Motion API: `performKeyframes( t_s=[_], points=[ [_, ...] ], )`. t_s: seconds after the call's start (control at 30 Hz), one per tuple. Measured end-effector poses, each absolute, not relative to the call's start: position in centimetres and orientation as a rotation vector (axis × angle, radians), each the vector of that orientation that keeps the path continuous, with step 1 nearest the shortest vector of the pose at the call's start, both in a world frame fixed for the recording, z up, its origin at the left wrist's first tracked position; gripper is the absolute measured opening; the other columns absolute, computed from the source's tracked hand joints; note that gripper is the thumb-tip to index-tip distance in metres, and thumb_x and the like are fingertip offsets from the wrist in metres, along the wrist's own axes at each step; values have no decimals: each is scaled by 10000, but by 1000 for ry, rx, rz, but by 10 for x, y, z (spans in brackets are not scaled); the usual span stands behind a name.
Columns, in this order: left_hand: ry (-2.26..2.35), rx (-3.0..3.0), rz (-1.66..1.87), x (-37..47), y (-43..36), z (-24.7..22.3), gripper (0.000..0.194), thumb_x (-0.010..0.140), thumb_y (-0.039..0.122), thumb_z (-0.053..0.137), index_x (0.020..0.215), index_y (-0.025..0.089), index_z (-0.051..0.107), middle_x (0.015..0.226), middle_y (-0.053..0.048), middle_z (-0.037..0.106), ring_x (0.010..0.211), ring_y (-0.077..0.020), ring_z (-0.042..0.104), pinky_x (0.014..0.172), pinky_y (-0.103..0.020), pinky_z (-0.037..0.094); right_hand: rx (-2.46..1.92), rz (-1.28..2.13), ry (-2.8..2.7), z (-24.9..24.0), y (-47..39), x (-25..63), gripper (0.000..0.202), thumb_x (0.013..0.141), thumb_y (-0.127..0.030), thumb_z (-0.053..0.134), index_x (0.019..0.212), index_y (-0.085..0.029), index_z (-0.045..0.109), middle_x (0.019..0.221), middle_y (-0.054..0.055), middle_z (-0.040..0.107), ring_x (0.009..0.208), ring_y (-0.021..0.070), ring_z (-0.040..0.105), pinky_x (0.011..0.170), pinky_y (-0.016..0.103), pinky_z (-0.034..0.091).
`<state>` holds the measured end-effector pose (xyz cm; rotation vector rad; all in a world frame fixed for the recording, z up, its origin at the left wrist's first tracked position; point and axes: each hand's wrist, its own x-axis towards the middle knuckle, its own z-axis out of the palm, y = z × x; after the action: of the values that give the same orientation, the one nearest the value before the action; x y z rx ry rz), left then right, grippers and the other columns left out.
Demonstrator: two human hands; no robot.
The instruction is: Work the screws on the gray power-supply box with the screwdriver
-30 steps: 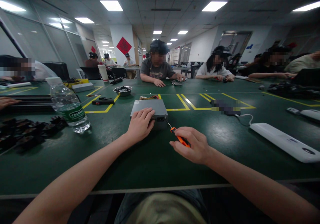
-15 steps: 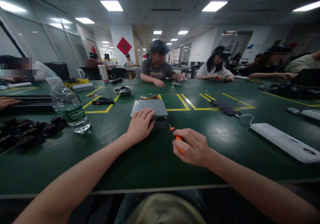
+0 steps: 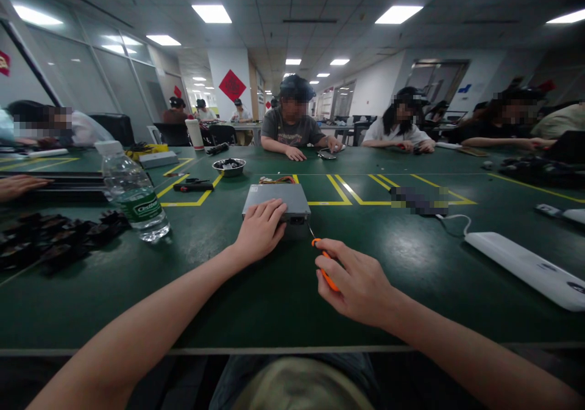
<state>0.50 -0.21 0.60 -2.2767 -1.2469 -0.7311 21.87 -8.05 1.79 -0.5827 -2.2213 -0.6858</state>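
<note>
A grey metal box [image 3: 292, 199] with a dark socket on its near face and coloured wires behind it lies on the green table [image 3: 256, 312]. My left hand [image 3: 259, 230] rests on its top left part, palm down, fingers stretched out over the metal. In my right hand [image 3: 354, 276] is an orange and black screwdriver [image 3: 328, 271], with fingers wrapped round the handle. Its thin shaft points up and left, the tip at the box's near right corner. Whether the tip touches a screw is too small to tell.
At left are a water bottle [image 3: 139, 206], black parts [image 3: 55, 239], a metal bowl [image 3: 229, 166] and a black tool [image 3: 194, 186]. A white power bank [image 3: 521, 267] with a cable lies right. Across the table sits a person [image 3: 292, 123]; others sit either side.
The view has shifted slightly, moving the scene a little to the right. My right hand has turned slightly on the screwdriver handle; my left hand keeps its place on the box.
</note>
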Motion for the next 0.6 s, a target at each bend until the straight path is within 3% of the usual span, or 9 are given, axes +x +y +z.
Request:
performKeyframes(
  t_s=[0.1, 0.23, 0.43, 0.6],
  points=[
    [-1231, -2280, -725, 5, -1, 6, 379, 877, 278, 418, 1241, 177, 443, 1312, -86, 487, 1201, -245, 429, 970, -399, 334, -758, -807, -2224, 23, -91, 218, 127, 841, -210, 431, 882, -159, 540, 947, 121, 614, 718, 159, 588, 615, 265, 448],
    [-1226, -2273, -715, 4, -1, 5, 374, 880, 281, 413, 1236, 172, 446, 1316, -92, 480, 1205, -249, 426, 970, -402, 334, -961, -793, -2186, 24, -103, 214, 339, 911, -425, 349, 920, -148, 544, 683, 48, 588, 570, 162, 528, 534, 279, 375],
    [-1220, -2274, -714, 3, -2, 5, 377, 877, 278, 419, 1237, 168, 444, 1307, -92, 488, 1197, -250, 430, 960, -400, 339, -1203, -533, -1918, 13, -111, 203, 225, 911, -291, 356, 1006, -124, 472, 742, 47, 604, 593, 152, 560, 558, 264, 399],
    [-1211, -2285, -697, 3, -2, 6, 380, 879, 279, 420, 1239, 159, 441, 1315, -97, 479, 1205, -243, 422, 961, -396, 338, -1286, -355, -1810, 6, -116, 201, 126, 848, -258, 410, 930, -179, 464, 785, 33, 553, 693, 171, 560, 614, 284, 440]
  ],
)
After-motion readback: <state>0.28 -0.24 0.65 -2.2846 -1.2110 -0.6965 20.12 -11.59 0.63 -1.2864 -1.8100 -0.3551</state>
